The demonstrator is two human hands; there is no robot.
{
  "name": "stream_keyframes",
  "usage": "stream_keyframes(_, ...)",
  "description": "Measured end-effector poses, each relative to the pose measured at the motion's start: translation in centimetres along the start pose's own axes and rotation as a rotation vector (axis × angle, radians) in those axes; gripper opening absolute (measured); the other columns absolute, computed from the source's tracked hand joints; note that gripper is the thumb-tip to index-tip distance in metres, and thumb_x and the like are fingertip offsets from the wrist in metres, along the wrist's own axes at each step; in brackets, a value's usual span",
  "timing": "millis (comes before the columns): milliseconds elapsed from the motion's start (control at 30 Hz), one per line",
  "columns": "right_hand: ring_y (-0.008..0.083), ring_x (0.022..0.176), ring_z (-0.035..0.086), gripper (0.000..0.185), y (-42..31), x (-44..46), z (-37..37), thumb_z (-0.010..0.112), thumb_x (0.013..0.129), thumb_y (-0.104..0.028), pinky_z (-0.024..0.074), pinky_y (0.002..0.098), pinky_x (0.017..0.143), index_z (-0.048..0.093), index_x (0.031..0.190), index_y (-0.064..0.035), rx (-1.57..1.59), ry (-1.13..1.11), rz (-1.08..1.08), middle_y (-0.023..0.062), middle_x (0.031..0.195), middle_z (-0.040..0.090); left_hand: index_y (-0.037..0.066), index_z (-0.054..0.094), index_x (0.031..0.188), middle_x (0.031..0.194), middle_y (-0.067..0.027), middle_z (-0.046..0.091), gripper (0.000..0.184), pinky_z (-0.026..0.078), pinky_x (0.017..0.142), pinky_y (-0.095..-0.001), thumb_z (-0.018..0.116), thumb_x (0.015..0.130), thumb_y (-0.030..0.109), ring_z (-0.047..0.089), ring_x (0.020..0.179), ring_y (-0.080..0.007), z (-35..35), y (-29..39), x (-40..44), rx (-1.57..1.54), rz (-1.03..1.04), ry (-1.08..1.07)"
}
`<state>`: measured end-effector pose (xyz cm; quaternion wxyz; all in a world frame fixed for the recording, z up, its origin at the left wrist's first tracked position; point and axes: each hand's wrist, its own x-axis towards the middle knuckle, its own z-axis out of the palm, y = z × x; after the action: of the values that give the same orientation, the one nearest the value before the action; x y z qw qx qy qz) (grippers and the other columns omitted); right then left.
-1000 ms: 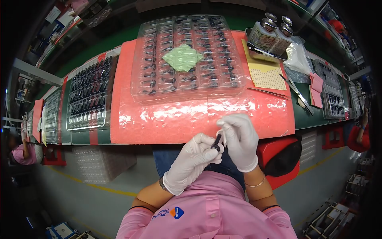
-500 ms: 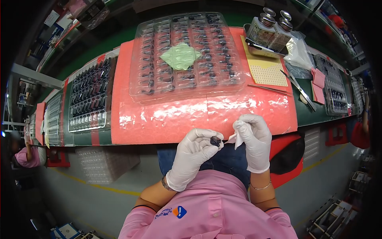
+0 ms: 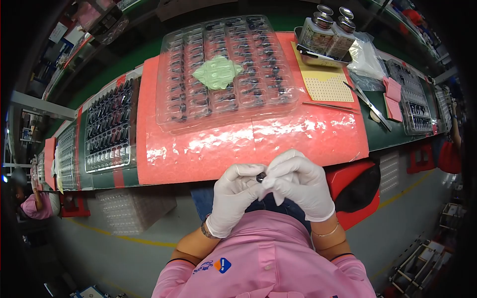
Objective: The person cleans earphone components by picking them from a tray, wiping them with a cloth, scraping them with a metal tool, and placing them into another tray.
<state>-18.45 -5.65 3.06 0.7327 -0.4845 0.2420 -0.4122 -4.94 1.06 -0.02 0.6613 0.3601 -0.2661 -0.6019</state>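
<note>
Between the gloved fingertips of my left hand (image 3: 236, 196) is a small black part (image 3: 261, 177), mostly covered by fingers. My right hand (image 3: 300, 186), also in a white glove, pinches a white wipe (image 3: 279, 196) and meets the left fingers at the part. Both hands are in front of the near edge of the pink mat (image 3: 208, 154), above my lap. Beyond them, a clear plastic tray (image 3: 226, 116) holds rows of small dark parts, with a light green sheet (image 3: 217, 72) on top.
Two pump bottles (image 3: 328, 37) stand in a holder at the back right, near a yellow sheet (image 3: 330, 90). Tweezers (image 3: 328, 106) and scissors (image 3: 370, 105) lie at the right. Another parts tray (image 3: 113, 126) is on the left. A red stool (image 3: 345, 174) with a black item stands below the bench.
My right hand has moved left with the wipe, from beside the left hand to touching around the black part. The view has shifted slightly.
</note>
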Motion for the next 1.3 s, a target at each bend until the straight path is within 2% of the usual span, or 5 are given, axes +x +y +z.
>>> stream_keyframes(100, 0.0105, 0.061, 0.054, 0.008, 0.3, -0.1, 0.3, 0.058, 0.080, -0.003, 0.0505, 0.0232, 0.052, 0.053, 0.084, 0.0021, -0.205, -0.075, -0.109, 0.0108, 0.081, 0.051, 0.000, 0.048, 0.101, 0.105, -0.0132, 0.054, 0.026, 0.046, 0.081, -0.0276, 0.057, 0.077, -0.007, 0.055, 0.092, -0.0160, -0.3, 0.1, -0.3, 0.205, 0.104, 0.021)
stream_keyframes(200, 0.0098, 0.062, 0.054, 0.008, 0.2, -0.1, 0.4, 0.058, 0.079, -0.001, 0.0462, 0.0204, 0.054, 0.054, 0.085, 0.0013, 0.124, -0.033, 0.155, 0.0097, 0.081, 0.053, 0.000, 0.049, 0.101, 0.103, -0.0136, 0.055, 0.026, 0.046, 0.081, -0.0266, 0.057, 0.077, -0.008, 0.055, 0.092, -0.0157, -1.1, -0.1, -0.2, 0.206, 0.162, -0.041)
stream_keyframes(333, 0.0097, 0.066, 0.054, 0.009, 0.9, 0.2, 0.4, 0.058, 0.080, -0.002, 0.0421, 0.0184, 0.058, 0.054, 0.087, 0.0002, 0.167, 0.070, 0.162, 0.0077, 0.080, 0.054, 0.000, 0.050, 0.100, 0.102, -0.0137, 0.056, 0.025, 0.046, 0.081, -0.0272, 0.057, 0.077, -0.007, 0.056, 0.092, -0.0161, -1.1, -0.5, 0.1, 0.022, 0.033, 0.000)
stream_keyframes(1033, 0.0089, 0.068, 0.048, 0.014, 1.3, 0.4, -1.6, 0.055, 0.083, -0.008, 0.0461, 0.0205, 0.055, 0.051, 0.094, -0.0005, 0.152, 0.230, 0.108, 0.0047, 0.080, 0.053, 0.003, 0.049, 0.104, 0.102, -0.0141, 0.055, 0.031, 0.045, 0.079, -0.0295, 0.062, 0.076, 0.002, 0.055, 0.089, -0.0189, -0.6, -0.1, 0.6, -0.119, -0.075, 0.012)
stream_keyframes(1300, 0.0099, 0.074, 0.049, 0.021, 0.8, 0.4, -1.2, 0.056, 0.082, -0.006, 0.0456, 0.0208, 0.067, 0.052, 0.101, 0.0010, 0.215, 0.278, 0.164, 0.0042, 0.081, 0.052, 0.001, 0.050, 0.102, 0.105, -0.0140, 0.054, 0.031, 0.047, 0.080, -0.0285, 0.061, 0.074, -0.006, 0.056, 0.090, -0.0176, -0.8, -0.3, 0.5, 0.052, 0.009, 0.066)
